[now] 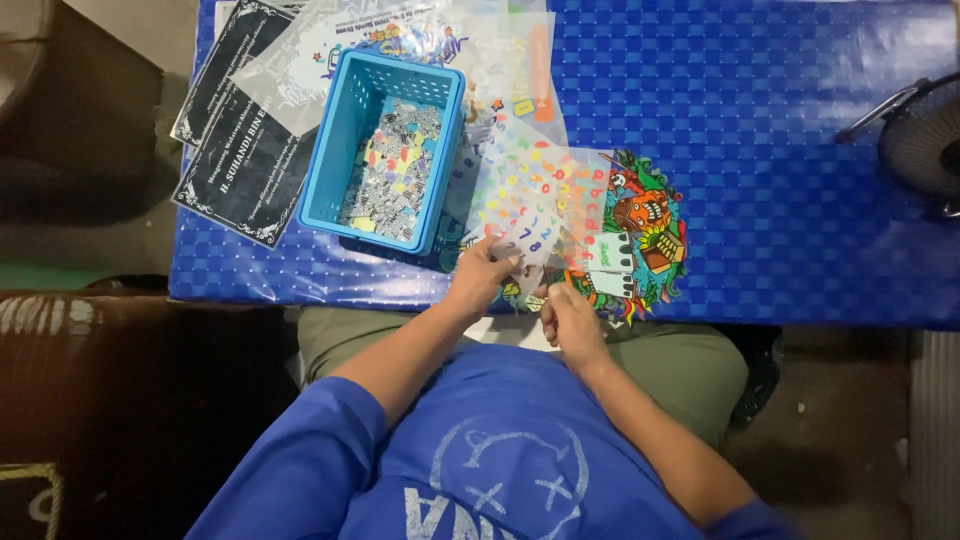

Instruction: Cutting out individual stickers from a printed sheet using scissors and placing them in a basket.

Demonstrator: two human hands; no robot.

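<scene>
blue chequered table cover (800,150), blue basket (385,140), brown floor (850,440)

Left hand (482,272), right hand (566,312) pinching.

Single head view, steep downward, close over blue table (800,150).

Clear colourful sticker sheet (540,195), flat on table
</scene>
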